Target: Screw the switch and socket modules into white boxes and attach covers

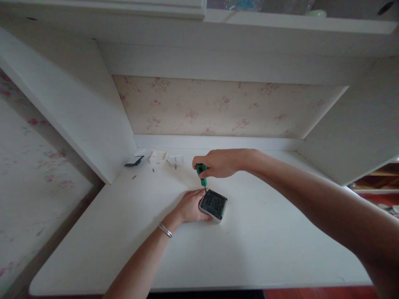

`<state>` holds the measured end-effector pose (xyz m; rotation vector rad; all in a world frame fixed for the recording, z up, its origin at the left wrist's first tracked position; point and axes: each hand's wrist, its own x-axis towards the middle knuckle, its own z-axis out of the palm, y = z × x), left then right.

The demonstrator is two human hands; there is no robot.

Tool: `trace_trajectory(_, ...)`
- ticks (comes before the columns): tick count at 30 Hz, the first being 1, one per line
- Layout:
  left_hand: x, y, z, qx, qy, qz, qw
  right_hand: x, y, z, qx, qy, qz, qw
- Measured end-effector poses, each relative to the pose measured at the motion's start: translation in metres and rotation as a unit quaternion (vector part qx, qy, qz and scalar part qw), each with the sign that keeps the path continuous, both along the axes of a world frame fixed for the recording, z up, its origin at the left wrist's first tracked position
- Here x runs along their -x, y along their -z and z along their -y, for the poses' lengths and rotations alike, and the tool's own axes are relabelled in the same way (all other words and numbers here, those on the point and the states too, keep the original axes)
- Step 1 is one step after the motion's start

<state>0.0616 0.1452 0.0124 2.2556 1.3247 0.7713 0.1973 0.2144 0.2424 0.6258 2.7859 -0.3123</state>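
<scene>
A square box with white sides and a black socket-like face sits on the white desk, its dark face upward. My left hand is closed around its left side, with the fingers behind and the thumb in front. Above it my right hand grips the green handle of a screwdriver. The screwdriver's shaft points down, and its tip meets the box near the far left corner of the face. Whether a screw sits under the tip is too small to tell.
At the back left of the desk lie a black-and-white plate, white plastic pieces and a white cover. Small screws lie nearby. A side panel and an overhead cabinet enclose the space.
</scene>
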Motion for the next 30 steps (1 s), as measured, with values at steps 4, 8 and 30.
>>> trace_trajectory(4, -0.003, 0.000, -0.008, 0.008, 0.017, -0.003, 1.000, -0.009, -0.001, -0.007, 0.076, -0.010, -0.007, 0.997)
trace_trajectory(8, -0.006, 0.001, -0.013, 0.017, 0.031, -0.022, 0.999, -0.014, -0.001, -0.010, 0.066, 0.009, -0.009, 0.998)
trace_trajectory(30, -0.026, 0.001, 0.002, -0.048, -0.113, -0.041, 0.992, -0.022, 0.015, 0.012, -0.246, 0.057, 0.009, 0.968)
